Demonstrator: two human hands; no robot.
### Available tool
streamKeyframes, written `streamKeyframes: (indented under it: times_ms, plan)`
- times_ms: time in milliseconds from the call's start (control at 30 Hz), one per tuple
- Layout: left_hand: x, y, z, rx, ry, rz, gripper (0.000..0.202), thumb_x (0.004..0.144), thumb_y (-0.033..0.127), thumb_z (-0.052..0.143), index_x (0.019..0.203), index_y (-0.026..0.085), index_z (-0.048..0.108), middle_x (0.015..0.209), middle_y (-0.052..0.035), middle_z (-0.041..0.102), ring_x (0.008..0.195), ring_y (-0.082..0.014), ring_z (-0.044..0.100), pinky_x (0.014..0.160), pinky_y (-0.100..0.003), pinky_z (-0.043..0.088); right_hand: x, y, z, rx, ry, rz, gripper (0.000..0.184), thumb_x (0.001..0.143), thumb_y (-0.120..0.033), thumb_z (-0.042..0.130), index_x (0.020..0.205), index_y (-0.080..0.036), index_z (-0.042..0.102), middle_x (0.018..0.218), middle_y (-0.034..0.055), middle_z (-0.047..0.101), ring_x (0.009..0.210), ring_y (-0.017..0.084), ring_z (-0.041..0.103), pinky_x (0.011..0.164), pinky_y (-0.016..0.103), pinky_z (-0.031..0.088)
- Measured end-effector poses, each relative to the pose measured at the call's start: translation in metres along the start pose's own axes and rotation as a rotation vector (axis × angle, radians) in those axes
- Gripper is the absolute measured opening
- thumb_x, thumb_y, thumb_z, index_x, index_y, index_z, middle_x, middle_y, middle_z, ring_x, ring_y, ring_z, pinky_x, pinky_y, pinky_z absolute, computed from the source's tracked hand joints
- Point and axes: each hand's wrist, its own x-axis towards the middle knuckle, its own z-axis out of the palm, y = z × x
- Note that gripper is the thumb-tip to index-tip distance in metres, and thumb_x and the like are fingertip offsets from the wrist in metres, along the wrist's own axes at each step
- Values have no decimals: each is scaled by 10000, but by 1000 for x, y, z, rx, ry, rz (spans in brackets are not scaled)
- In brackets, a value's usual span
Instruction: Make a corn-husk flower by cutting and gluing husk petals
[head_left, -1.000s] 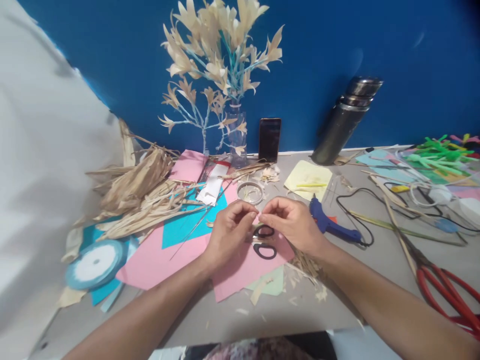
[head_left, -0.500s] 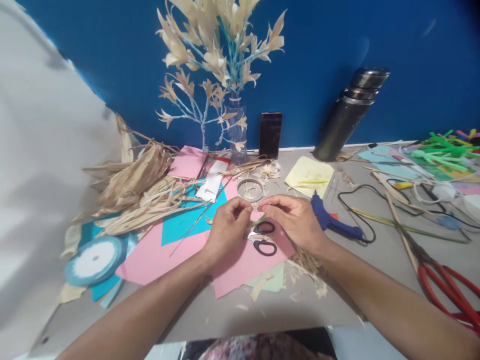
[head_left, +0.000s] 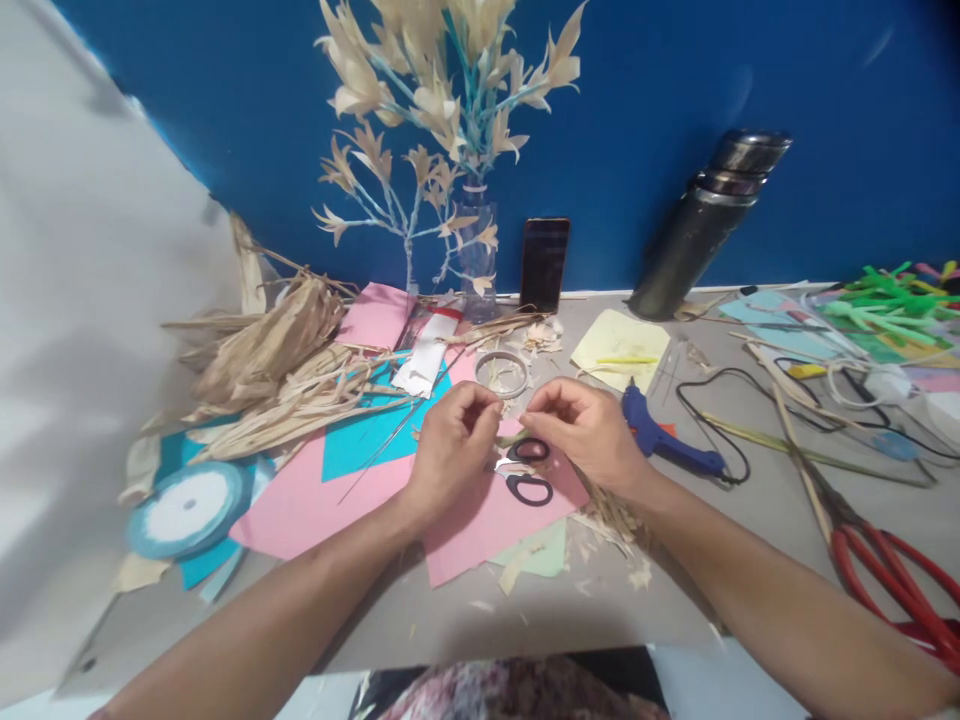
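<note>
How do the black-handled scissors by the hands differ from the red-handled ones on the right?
The small black-handled scissors have compact, rounded loops; the large red-handled scissors have much longer handles. The black pair lies over the pink paper, the red pair on the grey tabletop. Both have two looped handles.

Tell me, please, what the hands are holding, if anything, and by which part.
That cannot be told: the left hand and right hand are both in a pinching pose, but anything in them is too small to make out.
</note>
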Motion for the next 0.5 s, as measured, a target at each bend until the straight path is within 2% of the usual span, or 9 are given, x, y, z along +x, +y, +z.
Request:
streamKeyframes:
  times_ms: [167,300,400,500]
  plan:
    - [-3,-5,1,254,40,385,149,878,151,557,749,178,627,724,-14,625,681,-142,582,625,-259,433,-1,1,2,-99,-71,37,121,760,-287,718,792,-175,685,646,-2,656,538,122,560,481,223,452]
    - [-3,-8,2,259,-2,544,163,924,179,564,817,178,687,743,-36,653,710,-148,599,628,-257,454,0,3,0,-107,-110,5,63,762,-231,683,776,-171,697,694,1,691,594,117,589,530,210,462]
    - [-2,-7,1,127,-40,509,147,919,189,584,842,186,709,769,-38,672,744,-150,622,665,-256,492,1,3,-1,-92,-113,0,50,751,-215,693,755,-166,698,666,-4,679,586,112,585,526,204,458]
    - [-2,-2,0,-53,-44,229,153,932,232,554,939,181,699,796,-25,664,679,-134,622,640,-257,518,1,2,-1,57,-116,61,104,750,-263,722,749,-167,680,647,-12,648,561,119,586,525,227,494]
